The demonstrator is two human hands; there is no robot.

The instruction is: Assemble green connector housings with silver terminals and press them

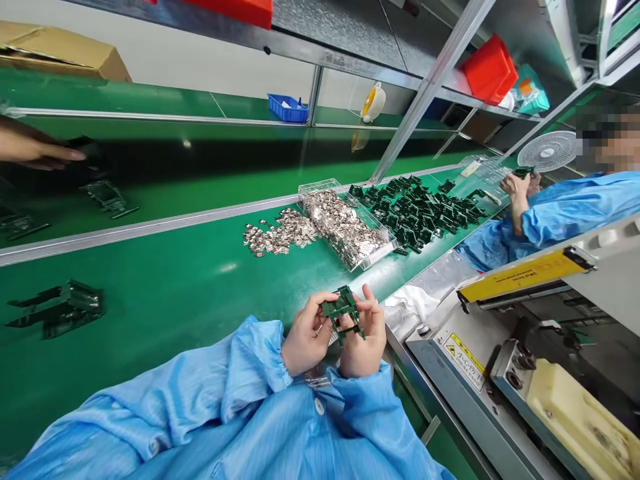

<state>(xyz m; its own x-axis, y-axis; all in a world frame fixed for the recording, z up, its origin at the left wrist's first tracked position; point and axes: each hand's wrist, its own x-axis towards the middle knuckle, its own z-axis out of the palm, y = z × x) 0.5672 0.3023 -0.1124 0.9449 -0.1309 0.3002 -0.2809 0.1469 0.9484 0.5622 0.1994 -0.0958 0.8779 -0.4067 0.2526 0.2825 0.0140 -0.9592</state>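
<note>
A green circuit board (342, 307) with cut-outs is held up close to my body. My left hand (307, 337) pinches its left edge between thumb and fingers. On the other side, my right hand (367, 333) grips the board, its thumb over the lower part. Beyond my hands stands a clear plastic tray (385, 250) full of small silvery metal parts (340, 223). More such parts lie in a loose heap (280, 233) to its left on the green bench top (200, 287). What lies behind the held board is hidden.
Many dark green boards (425, 207) are piled right of the tray; several others (67, 308) lie at left. A co-worker's hands (520, 185) hold a board at far right. A machine (480, 360) with a warning label stands close right. Another hand (37, 147) reaches in upper left.
</note>
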